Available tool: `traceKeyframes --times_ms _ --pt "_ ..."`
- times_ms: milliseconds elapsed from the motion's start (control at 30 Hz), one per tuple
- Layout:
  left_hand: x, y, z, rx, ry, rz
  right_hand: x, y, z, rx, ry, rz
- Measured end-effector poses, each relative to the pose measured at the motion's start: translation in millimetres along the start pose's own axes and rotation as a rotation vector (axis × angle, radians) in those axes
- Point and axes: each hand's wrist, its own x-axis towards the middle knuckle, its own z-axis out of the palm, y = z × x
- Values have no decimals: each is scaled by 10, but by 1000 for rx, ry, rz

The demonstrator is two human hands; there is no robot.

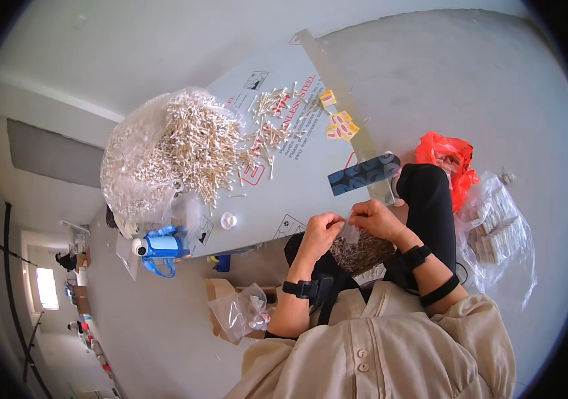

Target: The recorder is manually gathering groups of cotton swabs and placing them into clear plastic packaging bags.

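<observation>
Above my lap, my left hand and my right hand pinch a small clear plastic bag between their fingertips, close together. Whatever the bag holds is too small to make out. Below it, between my knees, is a brown speckled mass, partly covered by my hands. Beyond my hands lies a dark blue patterned strip at the table's edge. A large heap of cotton swabs spills from a big clear plastic bag, with loose swabs scattered beside it.
Small yellow cards lie near the table's right edge. A white round container and blue bottle stand nearer left. On the floor are a cardboard box, a red plastic bag and a clear bag of white packs.
</observation>
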Motion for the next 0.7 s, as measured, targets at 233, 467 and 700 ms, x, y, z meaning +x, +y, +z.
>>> traceKeyframes --times_ms 233,467,700 --pt "65 -13 156 169 45 -35 38 179 -101 -34 7 -5" --pt "318 72 435 108 176 -23 24 100 -148 -94 461 -120" --pt "501 147 600 -304 -12 -173 10 206 -361 483 256 135"
